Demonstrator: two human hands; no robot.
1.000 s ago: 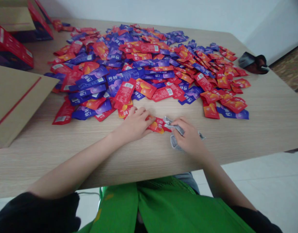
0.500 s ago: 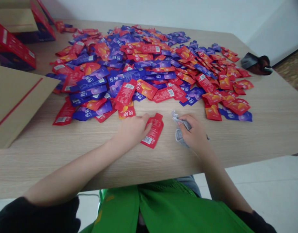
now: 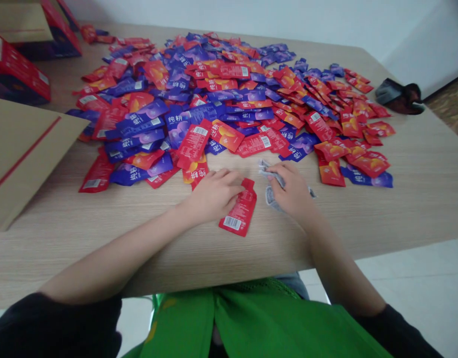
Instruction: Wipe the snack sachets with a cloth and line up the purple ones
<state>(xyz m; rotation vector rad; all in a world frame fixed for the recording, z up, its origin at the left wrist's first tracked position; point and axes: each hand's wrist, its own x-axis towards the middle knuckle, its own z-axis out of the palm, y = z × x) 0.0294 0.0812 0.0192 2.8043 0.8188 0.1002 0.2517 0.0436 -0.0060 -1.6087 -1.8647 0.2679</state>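
Observation:
A single red pouch [image 3: 239, 214] with a spout-shaped top and a barcode lies on the table, its back facing up. My left hand [image 3: 217, 195] is over its upper left edge, fingers bent and apart, and seems to touch it without closing round it. To the right, my right hand [image 3: 293, 191] is closed on a crumpled grey cloth [image 3: 272, 198], part of which hangs down to the tabletop. Behind both hands spreads a large heap of red, orange and purple pouches [image 3: 221, 114].
Red and purple cartons [image 3: 22, 72] stand at the back left, beside an open cardboard flap [image 3: 31, 159] with a red stripe. A dark, crumpled item [image 3: 398, 97] lies at the far right. The wooden table [image 3: 419, 199] ends at its front edge by my green apron [image 3: 259, 318].
The red pouch has shifted slightly right and towards me. My left hand's fingers have loosened and spread above it. My right hand, with the cloth, has moved slightly left and away from me.

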